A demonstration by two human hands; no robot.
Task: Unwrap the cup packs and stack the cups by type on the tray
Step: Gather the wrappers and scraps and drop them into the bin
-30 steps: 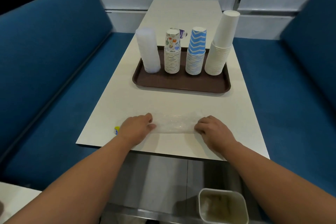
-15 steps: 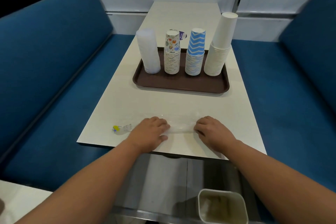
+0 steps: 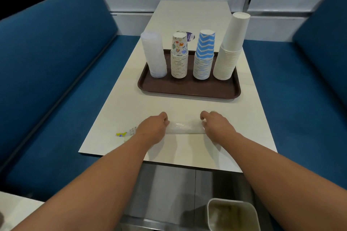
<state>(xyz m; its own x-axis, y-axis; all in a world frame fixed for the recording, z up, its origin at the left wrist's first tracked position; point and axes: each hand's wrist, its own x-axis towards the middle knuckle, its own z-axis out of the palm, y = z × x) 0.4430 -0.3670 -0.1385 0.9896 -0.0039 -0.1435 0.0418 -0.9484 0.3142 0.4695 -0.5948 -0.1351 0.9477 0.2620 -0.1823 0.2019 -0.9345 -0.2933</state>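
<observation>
Both hands, left hand (image 3: 153,127) and right hand (image 3: 216,124), curl round the ends of a clear, crinkly plastic wrapper roll (image 3: 185,128) near the brown rectangular tray (image 3: 187,91). The wrapper is probably light, limp and slippery, so gripping it at the ends suits it.

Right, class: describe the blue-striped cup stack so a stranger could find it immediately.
Find the brown tray on the pale table. Four stacks stand on it in a row; the blue zigzag stack is third from the left, the only one with blue-and-white chevrons.
</observation>
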